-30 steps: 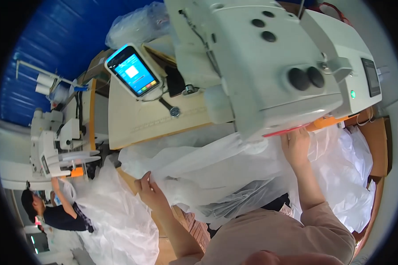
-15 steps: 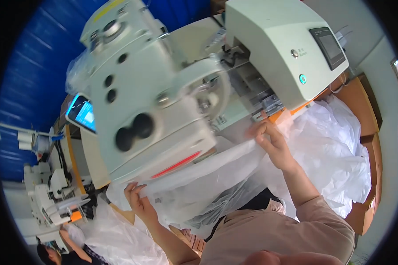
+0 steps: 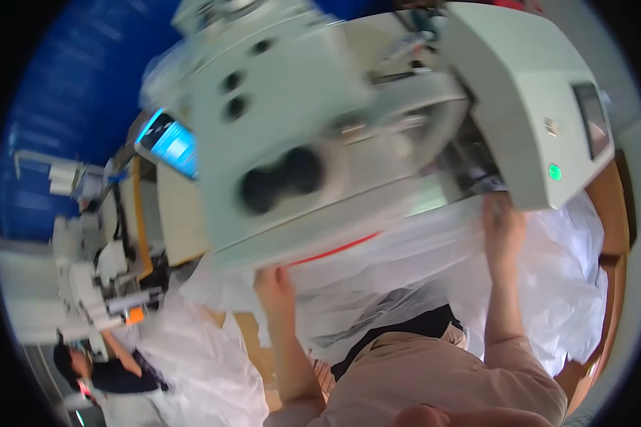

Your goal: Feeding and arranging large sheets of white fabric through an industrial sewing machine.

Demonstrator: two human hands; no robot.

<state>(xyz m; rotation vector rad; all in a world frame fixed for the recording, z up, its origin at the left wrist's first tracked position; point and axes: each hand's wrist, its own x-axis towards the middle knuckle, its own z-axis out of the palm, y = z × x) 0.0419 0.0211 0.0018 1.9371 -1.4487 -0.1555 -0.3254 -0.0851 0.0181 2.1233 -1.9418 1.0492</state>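
Observation:
A length of thin white sheer fabric point(image 3: 406, 249) is stretched along the front of a large pale-green sewing machine point(image 3: 285, 128). By the machine's lower left corner, my left hand point(image 3: 275, 288) is closed on the fabric's edge, its fingertips partly behind the machine head. My right hand point(image 3: 504, 231) grips the same edge farther right, just below the metal parts beside a boxy unit point(image 3: 527, 92) with a screen and a lit green button. Motion blurs both hands, so the exact finger grip is not sharp. The needle area is hidden behind the machine head.
More white fabric point(image 3: 563, 285) heaps over cardboard boxes point(image 3: 615, 235) at the right. A phone with a lit screen point(image 3: 169, 146) stands left of the machine. At the far left, another person point(image 3: 107, 370) sits by a second machine point(image 3: 85, 277), near more draped fabric point(image 3: 185, 356).
The view has shifted, so the machine sits farther right. My right hand's raised, spread fingers have closed down on the fabric edge; my left fingers have also closed on it.

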